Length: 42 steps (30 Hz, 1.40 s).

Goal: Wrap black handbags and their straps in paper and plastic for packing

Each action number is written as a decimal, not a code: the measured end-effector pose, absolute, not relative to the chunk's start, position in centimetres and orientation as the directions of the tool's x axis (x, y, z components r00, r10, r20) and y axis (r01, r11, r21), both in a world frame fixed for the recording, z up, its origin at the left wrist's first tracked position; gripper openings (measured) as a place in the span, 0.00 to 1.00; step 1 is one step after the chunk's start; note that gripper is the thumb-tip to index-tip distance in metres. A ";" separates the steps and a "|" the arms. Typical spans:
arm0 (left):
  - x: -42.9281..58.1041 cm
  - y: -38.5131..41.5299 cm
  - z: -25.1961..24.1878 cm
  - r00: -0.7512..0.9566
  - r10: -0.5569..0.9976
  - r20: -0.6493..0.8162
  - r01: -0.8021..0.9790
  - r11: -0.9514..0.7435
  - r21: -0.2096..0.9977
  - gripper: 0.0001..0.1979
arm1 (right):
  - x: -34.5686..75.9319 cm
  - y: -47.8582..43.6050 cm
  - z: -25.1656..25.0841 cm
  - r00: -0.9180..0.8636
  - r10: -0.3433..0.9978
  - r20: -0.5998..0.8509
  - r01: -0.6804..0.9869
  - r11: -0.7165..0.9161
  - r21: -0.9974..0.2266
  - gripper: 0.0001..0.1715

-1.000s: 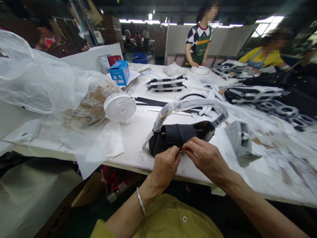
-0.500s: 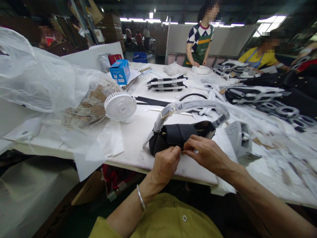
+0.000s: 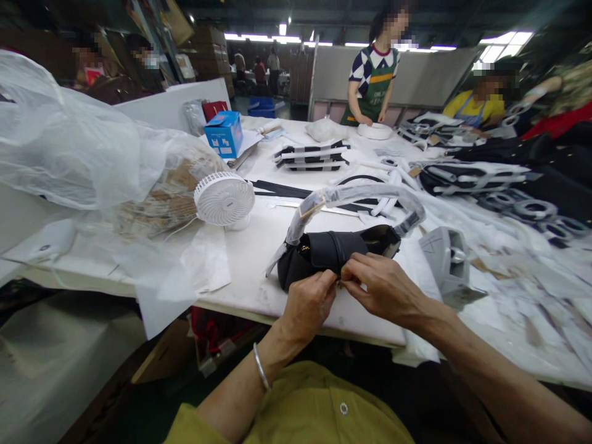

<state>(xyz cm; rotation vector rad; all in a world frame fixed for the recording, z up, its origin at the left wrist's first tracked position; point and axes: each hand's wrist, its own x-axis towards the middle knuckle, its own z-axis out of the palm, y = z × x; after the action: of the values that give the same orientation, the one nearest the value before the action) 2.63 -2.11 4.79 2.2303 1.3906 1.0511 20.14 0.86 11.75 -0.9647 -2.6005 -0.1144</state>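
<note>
A black handbag (image 3: 324, 250) stands on the white table in front of me, its arched handle (image 3: 354, 195) wrapped in clear and white film. At the lower front of the bag, my left hand (image 3: 311, 303) is closed in a pinch. My right hand (image 3: 382, 285) pinches right beside it, fingertips nearly touching the left ones. A tiny gold-coloured bit shows between the fingertips; what part of the bag it is stays mostly hidden. The bag's right end gapes a little.
A white fan (image 3: 225, 200) and a big clear plastic bag (image 3: 78, 142) stand left. A grey-white device (image 3: 444, 259) sits right of the handbag. Wrapped black straps (image 3: 312, 155) lie behind, near a blue box (image 3: 224, 134). A co-worker in a green apron (image 3: 377, 92) stands across the table.
My hands stay pinched at the bag's front, with only a slight shift to the left; the bag has barely moved. At the far right, a co-worker in yellow has shifted.
</note>
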 end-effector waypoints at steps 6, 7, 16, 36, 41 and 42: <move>3.1 -2.1 5.7 0.166 0.939 0.300 0.493 -0.343 0.800 0.04 | 20.1 0.8 11.3 -0.693 0.561 0.452 0.633 0.774 0.009 0.10; 3.2 -2.1 5.9 0.160 0.946 0.282 0.462 -0.324 0.826 0.04 | 20.0 0.6 11.2 -0.682 0.565 0.464 0.637 0.771 -0.002 0.10; 2.8 -1.3 6.8 0.131 0.986 0.107 0.122 -0.123 0.985 0.06 | 20.5 -1.4 11.0 -0.575 0.633 0.519 0.650 0.738 -0.179 0.10; 2.5 -1.8 6.4 0.220 0.903 0.368 0.488 -0.429 0.760 0.05 | 19.6 0.5 12.6 -0.642 0.680 0.355 0.713 0.699 -0.051 0.07; 2.0 -1.5 6.4 0.268 0.907 0.324 0.446 -0.415 0.793 0.06 | 19.8 1.4 13.2 -0.778 0.582 0.238 0.616 0.781 0.106 0.09; 1.9 -1.5 6.6 0.274 0.908 0.316 0.434 -0.410 0.802 0.06 | 19.8 1.7 13.4 -0.784 0.583 0.213 0.611 0.786 0.095 0.08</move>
<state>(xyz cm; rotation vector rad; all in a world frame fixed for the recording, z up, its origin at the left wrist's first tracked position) 1.94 -1.48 6.55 1.9651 1.2046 1.0542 19.82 1.69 13.35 -0.9448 -2.8044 -0.2370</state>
